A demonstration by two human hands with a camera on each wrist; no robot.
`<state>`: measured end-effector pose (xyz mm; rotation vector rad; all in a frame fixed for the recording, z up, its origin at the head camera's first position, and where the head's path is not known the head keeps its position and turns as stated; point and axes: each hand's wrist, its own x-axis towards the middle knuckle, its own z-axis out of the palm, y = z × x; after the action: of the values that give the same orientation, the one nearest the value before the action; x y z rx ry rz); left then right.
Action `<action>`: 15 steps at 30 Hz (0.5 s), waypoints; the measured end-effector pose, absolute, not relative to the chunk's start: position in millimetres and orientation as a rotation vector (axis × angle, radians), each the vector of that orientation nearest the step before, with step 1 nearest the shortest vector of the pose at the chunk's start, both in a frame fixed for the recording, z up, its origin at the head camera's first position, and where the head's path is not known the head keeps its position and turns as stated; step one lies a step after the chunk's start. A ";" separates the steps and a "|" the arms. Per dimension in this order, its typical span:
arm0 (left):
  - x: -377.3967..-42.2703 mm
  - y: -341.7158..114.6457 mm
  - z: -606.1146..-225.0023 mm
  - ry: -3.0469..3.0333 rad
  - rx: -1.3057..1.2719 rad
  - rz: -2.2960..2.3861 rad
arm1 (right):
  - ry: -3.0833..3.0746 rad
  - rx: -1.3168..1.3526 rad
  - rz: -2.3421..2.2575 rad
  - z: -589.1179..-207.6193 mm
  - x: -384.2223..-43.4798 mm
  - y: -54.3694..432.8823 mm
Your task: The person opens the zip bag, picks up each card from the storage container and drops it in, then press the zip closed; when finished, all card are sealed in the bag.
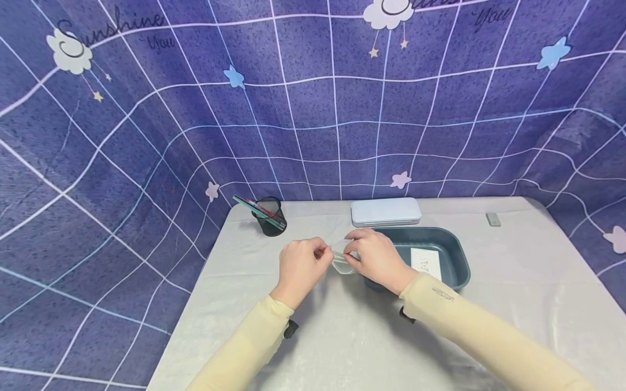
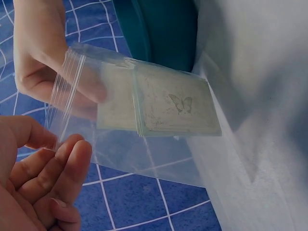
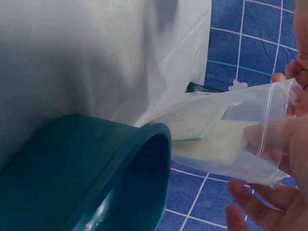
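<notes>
A clear zip bag (image 2: pixel 159 163) hangs between my two hands, its ridged zip strip at the top edge. Inside it lie pale square cards (image 2: pixel 192 108), the front one printed with a butterfly. My left hand (image 1: pixel 302 269) pinches one end of the zip strip between thumb and index finger. At the strip's other end, my right hand (image 1: pixel 376 255) grips the bag, its thumb overlapping the plastic in the right wrist view. Beside the right hand stands a dark teal basin (image 1: pixel 457 252), partly covered by that hand and sleeve. A white card (image 1: pixel 426 262) with a small drawing lies in it.
Behind the basin is a pale blue case (image 1: pixel 386 212). A black mesh pen cup (image 1: pixel 271 222) with pens stands at the back left. One small grey item (image 1: pixel 493 219) lies at the back right. A blue grid-patterned curtain (image 1: pixel 313 108) surrounds the table (image 1: pixel 313 347).
</notes>
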<state>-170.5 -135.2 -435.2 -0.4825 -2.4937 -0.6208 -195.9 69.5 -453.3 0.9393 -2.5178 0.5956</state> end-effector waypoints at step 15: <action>-171.1 -134.9 -434.6 -2.495 -0.477 -0.621 | -2.566 0.951 0.515 -449.3 -197.2 63.2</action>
<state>-171.1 -134.9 -434.6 -0.4766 -2.4949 -0.6206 -197.2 63.2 -449.3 0.9509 -2.5662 0.5152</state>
